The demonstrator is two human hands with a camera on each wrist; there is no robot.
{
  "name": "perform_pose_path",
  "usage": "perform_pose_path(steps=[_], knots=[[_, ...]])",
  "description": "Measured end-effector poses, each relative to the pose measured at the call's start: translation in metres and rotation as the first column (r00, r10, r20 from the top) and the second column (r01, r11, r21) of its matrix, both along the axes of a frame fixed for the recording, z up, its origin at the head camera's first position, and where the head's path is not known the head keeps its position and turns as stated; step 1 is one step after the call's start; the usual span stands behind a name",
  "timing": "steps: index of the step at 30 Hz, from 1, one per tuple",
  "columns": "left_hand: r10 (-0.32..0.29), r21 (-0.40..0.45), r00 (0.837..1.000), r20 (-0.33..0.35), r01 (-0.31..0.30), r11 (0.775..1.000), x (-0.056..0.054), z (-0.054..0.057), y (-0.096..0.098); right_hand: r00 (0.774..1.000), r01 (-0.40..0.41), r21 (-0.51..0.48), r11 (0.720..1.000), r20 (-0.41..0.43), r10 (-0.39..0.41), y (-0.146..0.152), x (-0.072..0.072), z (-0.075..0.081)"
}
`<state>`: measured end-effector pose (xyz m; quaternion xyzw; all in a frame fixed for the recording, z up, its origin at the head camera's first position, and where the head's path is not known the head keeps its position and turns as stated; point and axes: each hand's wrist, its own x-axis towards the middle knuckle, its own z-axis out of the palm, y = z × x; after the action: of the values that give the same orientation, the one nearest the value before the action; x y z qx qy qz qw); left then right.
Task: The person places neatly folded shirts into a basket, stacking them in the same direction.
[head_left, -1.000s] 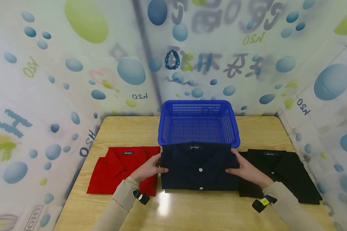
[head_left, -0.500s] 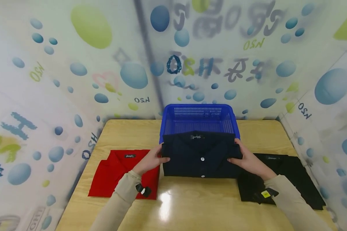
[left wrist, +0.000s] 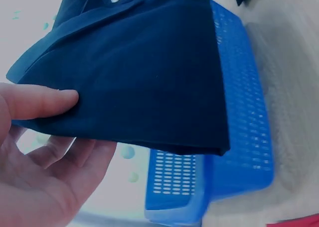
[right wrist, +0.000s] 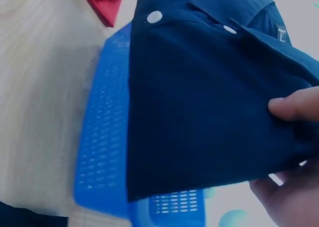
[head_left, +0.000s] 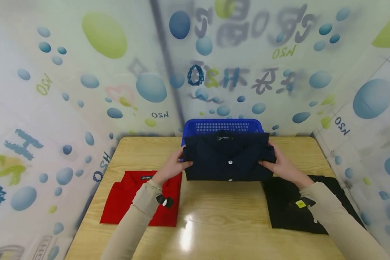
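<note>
A folded navy shirt (head_left: 227, 159) with white buttons hangs level between my two hands, over the blue plastic basket (head_left: 222, 125). My left hand (head_left: 172, 167) pinches its left edge, thumb on top and fingers beneath, as the left wrist view shows on the dark cloth (left wrist: 144, 82). At the opposite edge my right hand (head_left: 282, 166) holds it the same way, its thumb (right wrist: 294, 105) lying on the fabric. The shirt hides most of the basket's inside in the head view; a perforated basket side (left wrist: 244, 97) shows beneath the cloth in the left wrist view.
A folded red shirt (head_left: 123, 202) lies on the wooden table (head_left: 221, 220) at the left, partly under my left forearm. At the right lies a folded black shirt (head_left: 286, 209), partly covered by my right forearm. A patterned wall (head_left: 149, 43) rises behind the basket.
Both hands have lifted the navy shirt and carried it forward, from in front of the basket to over it. The red and black shirts have stayed in place.
</note>
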<state>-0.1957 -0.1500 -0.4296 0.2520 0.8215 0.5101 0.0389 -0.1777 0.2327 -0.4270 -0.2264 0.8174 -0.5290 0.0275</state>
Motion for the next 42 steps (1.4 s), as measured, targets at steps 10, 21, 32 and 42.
perform_pose_path(steps=[10,21,32,42], knots=[[0.120,-0.040,0.989,-0.084,-0.123,0.992,-0.019,0.018,0.006,0.980,0.152,0.179,0.972,0.098,-0.171,-0.010,-0.024,0.022],[0.202,-0.166,0.978,-0.046,-0.207,0.964,-0.042,0.002,0.008,0.986,0.145,0.236,0.961,0.046,-0.160,-0.013,-0.046,0.010],[0.217,-0.331,0.971,0.103,-0.173,0.928,-0.063,-0.015,0.007,0.995,0.075,0.300,0.951,0.038,-0.091,-0.015,-0.057,-0.010],[0.189,-0.492,0.981,0.049,-0.142,0.859,-0.072,-0.028,0.014,0.995,0.059,0.421,0.905,0.053,-0.090,-0.013,-0.068,-0.028]])
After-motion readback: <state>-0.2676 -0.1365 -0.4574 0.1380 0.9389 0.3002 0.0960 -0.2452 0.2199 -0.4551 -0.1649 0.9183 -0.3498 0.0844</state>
